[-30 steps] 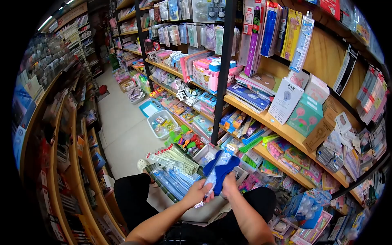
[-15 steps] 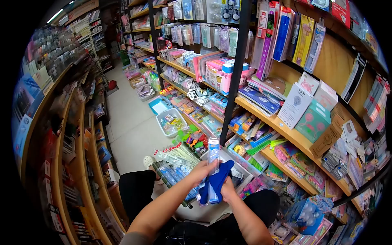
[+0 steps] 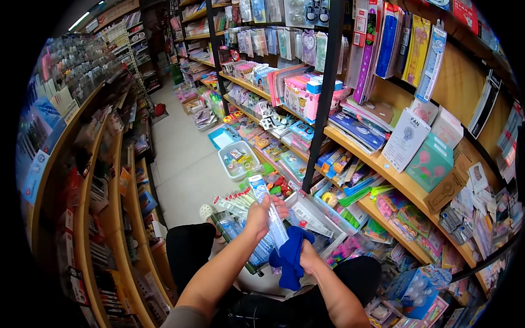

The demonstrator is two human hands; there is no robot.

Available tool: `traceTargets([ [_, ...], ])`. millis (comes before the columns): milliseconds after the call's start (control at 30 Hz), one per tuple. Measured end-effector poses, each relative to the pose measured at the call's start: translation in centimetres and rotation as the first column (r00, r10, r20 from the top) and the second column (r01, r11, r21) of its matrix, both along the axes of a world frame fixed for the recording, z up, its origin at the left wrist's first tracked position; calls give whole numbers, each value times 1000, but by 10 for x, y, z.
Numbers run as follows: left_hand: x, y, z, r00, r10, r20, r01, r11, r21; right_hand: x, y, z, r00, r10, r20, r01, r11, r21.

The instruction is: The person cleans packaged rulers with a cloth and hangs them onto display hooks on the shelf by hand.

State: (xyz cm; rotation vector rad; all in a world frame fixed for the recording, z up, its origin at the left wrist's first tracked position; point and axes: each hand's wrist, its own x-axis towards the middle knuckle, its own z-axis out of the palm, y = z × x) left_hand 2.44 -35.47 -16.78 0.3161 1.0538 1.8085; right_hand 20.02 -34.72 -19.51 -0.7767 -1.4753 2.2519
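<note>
A long, narrow clear package with a blue and white label (image 3: 267,210) is gripped near its upper part by my left hand (image 3: 261,215). My right hand (image 3: 310,258) is closed on a dark blue cloth (image 3: 293,257), which touches the lower end of the package. Below and left of the package lies a tray of blue packages (image 3: 240,230), partly hidden by my left forearm. Pale green packages with red tops (image 3: 232,203) lie at its far side.
A grey-white box (image 3: 320,216) stands right of the hands. Beyond is a white basin (image 3: 238,159) of small items. Stocked wooden shelves (image 3: 396,173) rise on the right behind a black post (image 3: 330,82); more shelves (image 3: 117,218) line the left.
The package has tilted, its top leaning left, and my left hand has moved left and up along with it. The blue cloth now sits at its lower end. The whole view has shifted slightly.
</note>
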Motion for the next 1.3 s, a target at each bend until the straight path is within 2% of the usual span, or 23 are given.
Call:
traceTargets([
  [33, -9, 0, -6, 997, 82, -2, -82, 997, 12, 2, 0, 7, 1000, 4, 0, -5, 1000, -17],
  [133, -62, -3, -23, 954, 297, 28, -299, 950, 95, 8, 0, -30, 999, 28, 45, -35, 987, 160],
  [167, -74, -11, -27, 944, 302, -135, -301, 953, 25, 9, -4, -28, 979, -199, 34, 194, 974, 115],
  [200, -86, -20, -31, 910, 288, -298, -314, 948, -43, 10, -1, -22, 964, -267, 7, 267, 963, -16],
  [233, -97, -36, -41, 825, 125, -551, -289, 932, -220, 11, 6, -10, 941, -337, -11, 332, 931, -150],
  [267, -103, -45, -72, 752, 55, -657, -331, 893, -304, 14, 11, -4, 913, -407, -18, 386, 878, -283],
  [333, -110, -58, -141, 579, -121, -806, -438, 788, -433, 17, 19, -7, 865, -499, -50, 453, 820, -349],
  [400, -78, -72, -128, 579, -355, -733, -464, 596, -655, 17, 18, -4, 844, -509, -167, 436, 834, -337],
  [500, -61, -81, -155, 574, -373, -729, -585, 437, -683, 14, 18, -16, 841, -523, -141, 458, 825, -331],
  [600, -50, -82, -148, 642, -415, -645, -537, 357, -765, 14, 18, -12, 859, -467, -207, 391, 862, -323],
  [733, -43, -79, -134, 625, -416, -661, -574, 329, -750, 9, 23, -23, 871, -466, -155, 406, 861, -308],
  [833, -51, -76, -154, 615, -367, -698, -609, 342, -716, 4, 27, -36, 873, -459, -167, 387, 859, -335],
  [900, -68, -79, -176, 616, -231, -753, -630, 429, -647, 7, 31, -54, 889, -423, -175, 349, 874, -339],
  [967, -63, -82, -151, 599, -93, -795, -665, 495, -559, 6, 29, -53, 885, -443, -140, 377, 861, -341],
  [1000, -74, -90, -164, 526, -6, -851, -652, 639, -408, 5, 28, -52, 882, -454, -126, 391, 855, -342],
  [1100, -81, -102, -136, 762, 172, -625, -495, 776, -390, 4, 24, -44, 898, -435, -64, 390, 855, -342],
  [1200, -68, -102, -104, 824, 155, -544, -349, 897, -272, -1, 24, -60, 926, -374, -53, 341, 888, -310],
  [1300, -29, -91, -62, 863, 34, -504, -175, 956, -235, -4, 24, -63, 955, -293, -36, 275, 927, -255],
])
